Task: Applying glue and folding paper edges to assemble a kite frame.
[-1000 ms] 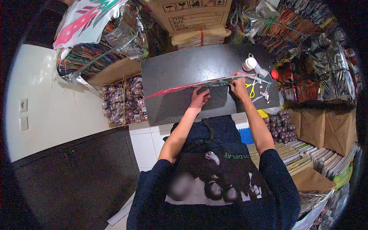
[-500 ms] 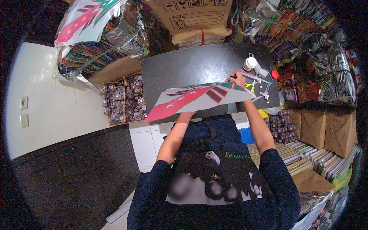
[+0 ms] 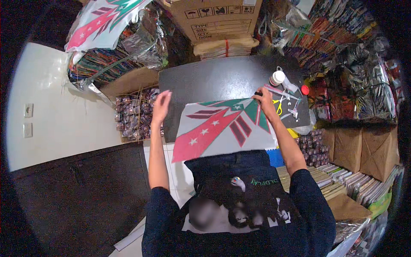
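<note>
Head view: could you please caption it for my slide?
Right hand pins a printed kite sheet on the dark table; left hand lifted.

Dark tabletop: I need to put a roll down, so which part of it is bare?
The dark grey tabletop is bare across its far left and middle, between the cardboard box and the printed red-and-green kite sheet. The right end is crowded: white bottle, yellow scissors, red cap.

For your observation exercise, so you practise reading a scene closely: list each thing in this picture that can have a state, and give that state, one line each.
Kite sheet: spread flat on the table, near edge overhanging.
Left hand: raised, open, holding nothing.
Right hand: pressing the sheet's far right corner.
Dark table: far half bare.
Small white bottle: upright.
Cardboard box: closed, on a stack.
</note>
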The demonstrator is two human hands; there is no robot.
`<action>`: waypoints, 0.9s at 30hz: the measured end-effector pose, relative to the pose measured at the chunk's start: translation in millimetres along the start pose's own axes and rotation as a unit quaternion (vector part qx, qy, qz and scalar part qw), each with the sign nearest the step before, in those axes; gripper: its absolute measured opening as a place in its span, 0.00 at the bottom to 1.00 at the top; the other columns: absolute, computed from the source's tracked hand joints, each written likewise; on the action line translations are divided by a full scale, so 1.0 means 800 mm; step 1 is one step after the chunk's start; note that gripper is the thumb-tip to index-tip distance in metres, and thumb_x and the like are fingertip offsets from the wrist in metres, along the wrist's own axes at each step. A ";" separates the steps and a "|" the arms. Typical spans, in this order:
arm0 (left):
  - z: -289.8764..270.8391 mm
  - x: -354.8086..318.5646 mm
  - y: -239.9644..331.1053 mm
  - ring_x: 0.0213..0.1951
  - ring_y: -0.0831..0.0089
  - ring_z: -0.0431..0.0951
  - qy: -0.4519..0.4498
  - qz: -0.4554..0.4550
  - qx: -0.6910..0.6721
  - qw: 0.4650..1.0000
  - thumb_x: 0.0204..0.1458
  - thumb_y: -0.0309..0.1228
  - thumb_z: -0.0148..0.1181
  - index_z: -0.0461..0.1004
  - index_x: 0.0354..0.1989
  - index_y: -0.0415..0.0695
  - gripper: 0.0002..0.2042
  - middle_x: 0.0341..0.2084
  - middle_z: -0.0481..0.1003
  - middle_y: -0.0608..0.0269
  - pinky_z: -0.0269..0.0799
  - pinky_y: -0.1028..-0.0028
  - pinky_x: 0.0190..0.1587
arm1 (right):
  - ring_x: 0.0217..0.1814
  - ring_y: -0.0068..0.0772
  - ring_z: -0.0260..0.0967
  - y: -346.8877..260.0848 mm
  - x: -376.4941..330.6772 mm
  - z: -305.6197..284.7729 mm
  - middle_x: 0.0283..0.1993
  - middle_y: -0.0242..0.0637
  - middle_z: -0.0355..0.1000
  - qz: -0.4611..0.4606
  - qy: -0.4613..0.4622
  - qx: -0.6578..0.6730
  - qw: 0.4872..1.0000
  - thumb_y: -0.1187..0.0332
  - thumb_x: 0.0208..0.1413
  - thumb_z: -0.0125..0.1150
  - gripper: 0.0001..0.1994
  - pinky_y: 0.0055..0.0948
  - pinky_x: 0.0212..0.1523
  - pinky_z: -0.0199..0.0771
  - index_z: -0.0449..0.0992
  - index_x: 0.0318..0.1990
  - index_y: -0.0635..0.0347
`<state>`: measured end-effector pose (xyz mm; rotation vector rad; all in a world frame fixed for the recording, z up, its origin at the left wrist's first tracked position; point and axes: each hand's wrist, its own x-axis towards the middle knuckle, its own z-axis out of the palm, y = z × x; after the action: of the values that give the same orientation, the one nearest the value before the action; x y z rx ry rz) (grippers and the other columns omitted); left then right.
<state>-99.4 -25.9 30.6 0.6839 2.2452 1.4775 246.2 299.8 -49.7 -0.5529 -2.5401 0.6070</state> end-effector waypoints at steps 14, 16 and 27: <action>0.098 -0.049 -0.036 0.63 0.56 0.63 -0.159 0.234 0.426 0.860 0.58 0.38 0.54 0.60 0.66 0.44 0.28 0.63 0.64 0.54 0.56 0.50 0.65 | 0.52 0.45 0.67 -0.002 -0.001 -0.006 0.46 0.41 0.68 -0.041 0.024 -0.011 0.999 0.77 0.40 0.67 0.13 0.42 0.52 0.65 0.81 0.37 0.52; 0.100 -0.048 -0.032 0.63 0.56 0.63 -0.165 0.227 0.446 0.850 0.58 0.38 0.54 0.58 0.67 0.45 0.29 0.63 0.64 0.56 0.53 0.49 0.66 | 0.53 0.44 0.67 -0.004 -0.004 -0.006 0.46 0.40 0.68 -0.054 0.022 -0.029 0.998 0.76 0.40 0.67 0.13 0.42 0.52 0.64 0.81 0.37 0.51; 0.135 -0.059 -0.047 0.69 0.55 0.54 -0.077 0.163 0.575 0.798 0.62 0.45 0.44 0.59 0.68 0.46 0.27 0.67 0.61 0.61 0.34 0.40 0.70 | 0.61 0.45 0.62 0.009 -0.015 -0.006 0.58 0.40 0.67 0.007 0.001 -0.136 0.991 0.71 0.43 0.66 0.15 0.46 0.56 0.60 0.83 0.41 0.44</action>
<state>-9.0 14.5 -43.7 1.4893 2.8051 -0.0901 260.6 301.1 -53.7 -0.6635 -2.6366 0.2637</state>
